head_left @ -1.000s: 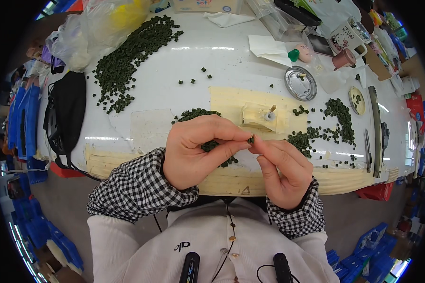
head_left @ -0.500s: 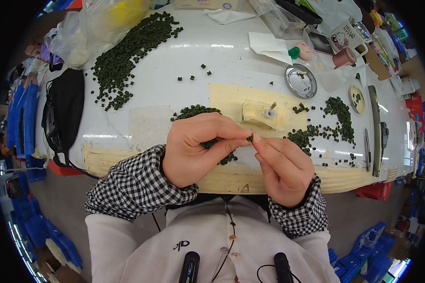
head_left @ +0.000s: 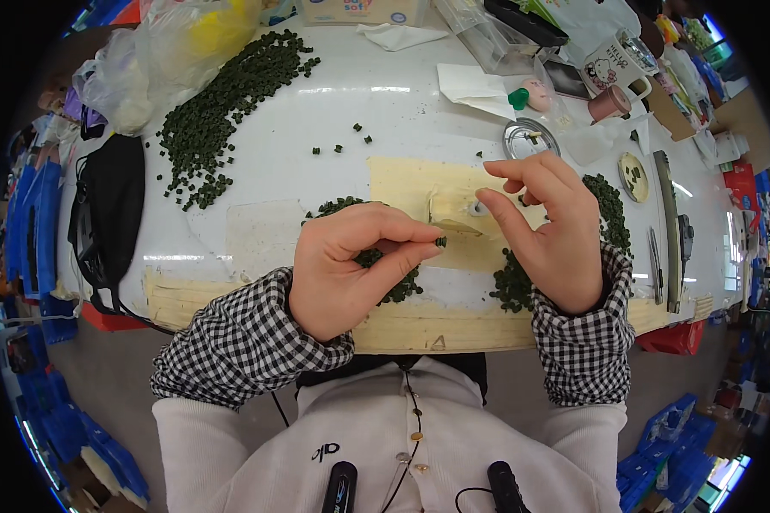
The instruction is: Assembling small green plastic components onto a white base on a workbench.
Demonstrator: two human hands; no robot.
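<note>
Between the thumb and forefinger of my left hand (head_left: pixel 342 265) is a small dark green spool-shaped piece (head_left: pixel 441 242), held above the table's near middle. My right hand (head_left: pixel 552 227) is raised to the right of it, thumb and fingers apart, with nothing visible between them. Its thumb tip is over a block wrapped in cream tape (head_left: pixel 453 214), which has a small whitish spot on top; the hand hides part of it. A heap of similar green pieces (head_left: pixel 338 205) lies partly behind my left hand. More pieces (head_left: pixel 512 286) lie beneath my right hand.
A large spread of green pieces (head_left: pixel 222 98) covers the table's far left, near plastic bags (head_left: pixel 133 77) and a black bag (head_left: pixel 111 214). To the right are a round metal lid (head_left: pixel 522 145), a mug (head_left: pixel 607 73), a small dish (head_left: pixel 632 190), tweezers (head_left: pixel 656 265) and a long bar (head_left: pixel 672 231).
My right hand has let go of the small green piece, moved right and up toward the taped block, and opened. My left hand keeps the piece. The view has shifted slightly.
</note>
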